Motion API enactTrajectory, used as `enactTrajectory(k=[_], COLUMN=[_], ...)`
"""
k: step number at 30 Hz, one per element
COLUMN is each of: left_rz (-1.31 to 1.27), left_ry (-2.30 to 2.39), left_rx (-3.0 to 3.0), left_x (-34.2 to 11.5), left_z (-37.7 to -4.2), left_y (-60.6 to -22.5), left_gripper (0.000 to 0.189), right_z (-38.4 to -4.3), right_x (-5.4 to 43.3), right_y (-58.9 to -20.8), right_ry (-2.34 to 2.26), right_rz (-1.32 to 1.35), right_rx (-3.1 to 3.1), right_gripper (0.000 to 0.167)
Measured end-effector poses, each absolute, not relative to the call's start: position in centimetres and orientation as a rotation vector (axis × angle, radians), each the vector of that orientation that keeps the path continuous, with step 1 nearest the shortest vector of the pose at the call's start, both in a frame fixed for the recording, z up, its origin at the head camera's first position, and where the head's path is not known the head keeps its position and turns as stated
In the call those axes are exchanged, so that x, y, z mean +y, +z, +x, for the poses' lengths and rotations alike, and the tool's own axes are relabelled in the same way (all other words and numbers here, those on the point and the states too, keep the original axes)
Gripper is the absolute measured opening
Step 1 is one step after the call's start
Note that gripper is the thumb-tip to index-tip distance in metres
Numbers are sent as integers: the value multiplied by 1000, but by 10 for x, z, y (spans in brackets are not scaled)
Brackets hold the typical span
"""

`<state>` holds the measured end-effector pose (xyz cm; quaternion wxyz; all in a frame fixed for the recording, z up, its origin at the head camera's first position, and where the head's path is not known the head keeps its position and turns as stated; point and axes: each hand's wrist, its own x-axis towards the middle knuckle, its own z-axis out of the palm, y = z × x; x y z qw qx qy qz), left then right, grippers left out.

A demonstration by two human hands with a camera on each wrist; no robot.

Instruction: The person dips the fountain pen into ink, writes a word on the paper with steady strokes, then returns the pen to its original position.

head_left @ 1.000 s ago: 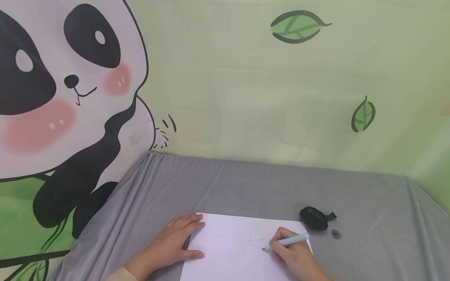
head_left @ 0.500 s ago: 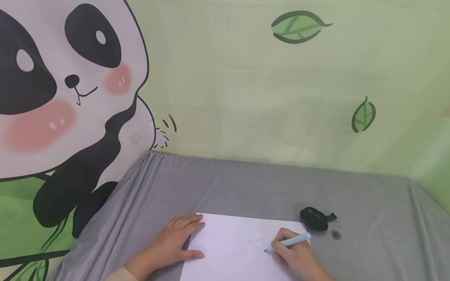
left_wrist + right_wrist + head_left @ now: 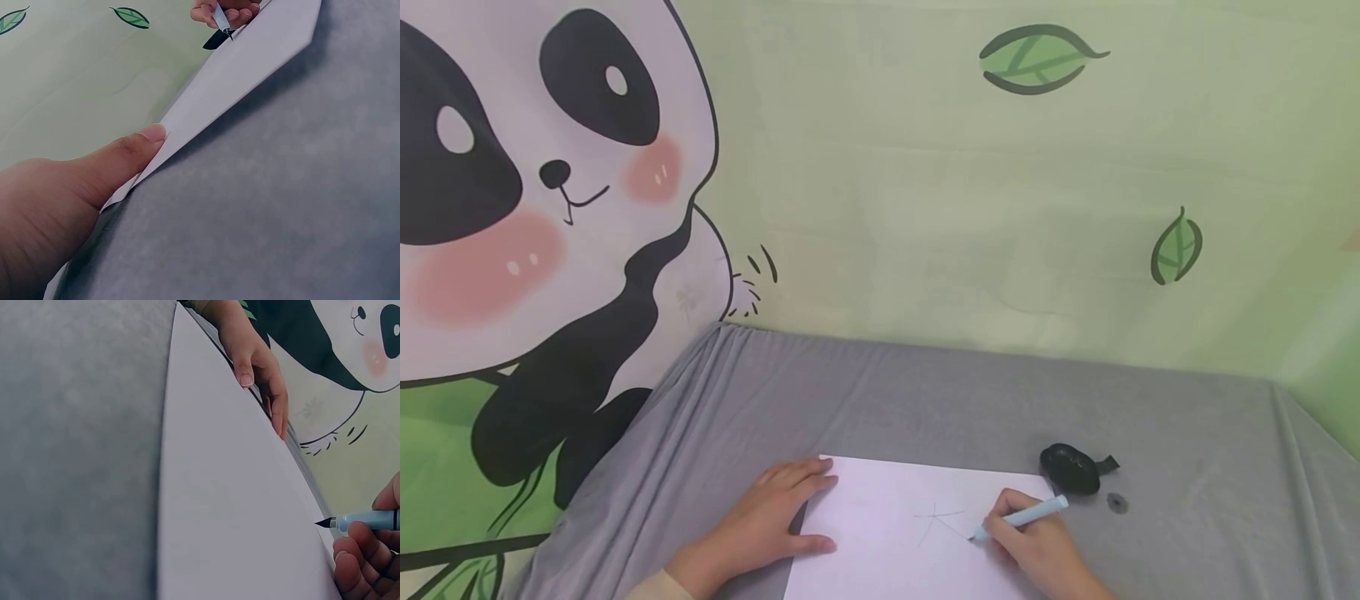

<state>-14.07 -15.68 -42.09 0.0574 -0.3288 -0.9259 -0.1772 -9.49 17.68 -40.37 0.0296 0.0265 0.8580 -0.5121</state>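
A white sheet of paper (image 3: 872, 517) lies on the grey cloth, with several thin crossing strokes (image 3: 934, 517) drawn near its middle. My left hand (image 3: 775, 508) rests on the paper's left edge, fingers spread, and its thumb (image 3: 140, 147) presses the edge in the left wrist view. My right hand (image 3: 1037, 537) pinches a light blue fountain pen (image 3: 1022, 512), slanted with its back end to the right. The pen's dark nib (image 3: 325, 522) is at the paper, where the lower right stroke ends in the head view.
Past the paper's far right corner lies a glossy black oval object (image 3: 1070, 468) with a short flared stub. Beside it is a small grey disc (image 3: 1117, 502). Grey cloth (image 3: 925, 400) covers the table up to a green wall (image 3: 887, 208) printed with leaves and a panda.
My right hand and the pen have moved slightly right and toward me, and the lower right stroke has grown longer. The left hand has stayed in place.
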Motion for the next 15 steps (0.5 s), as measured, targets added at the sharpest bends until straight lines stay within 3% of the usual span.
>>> enactTrajectory(k=[15], left_rz=[-998], left_ry=[-531], left_rx=[-2799], left_x=[-157], left_z=[-142], left_y=[-423], left_gripper=[74], right_z=[-95], right_x=[177], right_y=[-402], right_ry=[-1532], right_rz=[130], right_rx=[2653], right_gripper=[15])
